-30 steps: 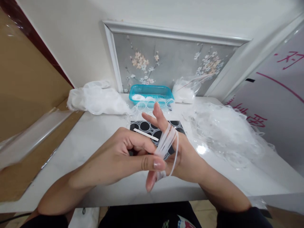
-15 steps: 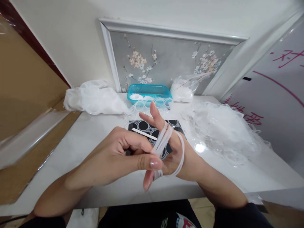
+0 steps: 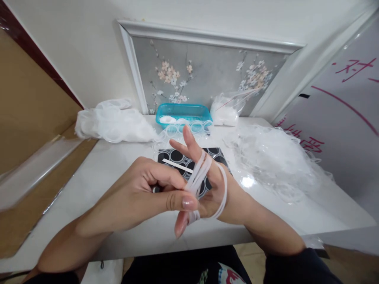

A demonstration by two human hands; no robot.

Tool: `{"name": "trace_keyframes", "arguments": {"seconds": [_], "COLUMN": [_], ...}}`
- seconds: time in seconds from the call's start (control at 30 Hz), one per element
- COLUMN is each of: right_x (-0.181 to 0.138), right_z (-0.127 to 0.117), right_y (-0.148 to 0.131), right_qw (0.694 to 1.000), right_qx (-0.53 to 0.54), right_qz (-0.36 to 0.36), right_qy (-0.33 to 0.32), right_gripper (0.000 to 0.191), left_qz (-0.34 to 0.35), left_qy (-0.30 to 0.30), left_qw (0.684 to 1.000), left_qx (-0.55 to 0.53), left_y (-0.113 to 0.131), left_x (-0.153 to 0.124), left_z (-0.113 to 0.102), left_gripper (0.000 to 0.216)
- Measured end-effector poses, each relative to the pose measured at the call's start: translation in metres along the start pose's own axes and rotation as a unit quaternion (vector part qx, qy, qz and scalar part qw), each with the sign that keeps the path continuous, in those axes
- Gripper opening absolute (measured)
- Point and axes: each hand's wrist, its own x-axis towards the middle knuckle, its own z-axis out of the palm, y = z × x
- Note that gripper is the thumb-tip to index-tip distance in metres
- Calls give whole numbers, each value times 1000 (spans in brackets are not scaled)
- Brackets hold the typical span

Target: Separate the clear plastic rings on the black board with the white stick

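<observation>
Several thin white rubber bands (image 3: 201, 173) are looped around my right hand (image 3: 217, 185), stretched between its raised fingers and its lowered thumb. One band sits lower, near the wrist. The fingers of that hand are spread apart. My left hand (image 3: 154, 197) pinches the bands between thumb and index finger in front of the right palm. Behind the hands lies a black sheet with a pattern of rings (image 3: 176, 156), partly hidden. A narrow white strip (image 3: 177, 165) shows over this sheet; its right end is covered by the bands.
A blue plastic tray (image 3: 183, 107) with white round pieces stands at the back. Netting of clear rings (image 3: 168, 136) hangs at its front. Beside it is a clear bag (image 3: 225, 112) of white material. White ring netting is heaped left (image 3: 112, 122) and right (image 3: 266, 157). Cardboard (image 3: 29, 157) borders the left.
The whole view has shifted slightly, so everything appears a little further left. Both hands keep nearly the same pose, with the left still pinching the bands around the right.
</observation>
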Motion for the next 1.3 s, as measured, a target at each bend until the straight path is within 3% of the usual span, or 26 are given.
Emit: {"name": "trace_keyframes", "arguments": {"seconds": [0.13,0.63,0.83,1.03,1.3], "right_x": [0,0,1,0,-1], "right_z": [-1,-2,-3,-3,-5], "right_y": [-2,-3,-5,-4,-4], "right_qw": [1000,1000,999,1000,1000], "right_qx": [-14,-3,-35,-25,-29], "right_qz": [6,-12,24,-10,-6], "right_qy": [-1,-11,-11,13,9], "right_gripper": [126,112,122,103,99], "left_qz": [-7,-15,-21,-34,-36], "left_qy": [5,10,-2,7,12], "left_qw": [1000,1000,1000,999,999], "left_qx": [18,21,21,12,16], "left_y": [0,4,2,-1,-1], "left_x": [-1,-1,0,0,2], "left_z": [-1,0,-1,-1,-2], "left_gripper": [25,24,21,23,30]}}
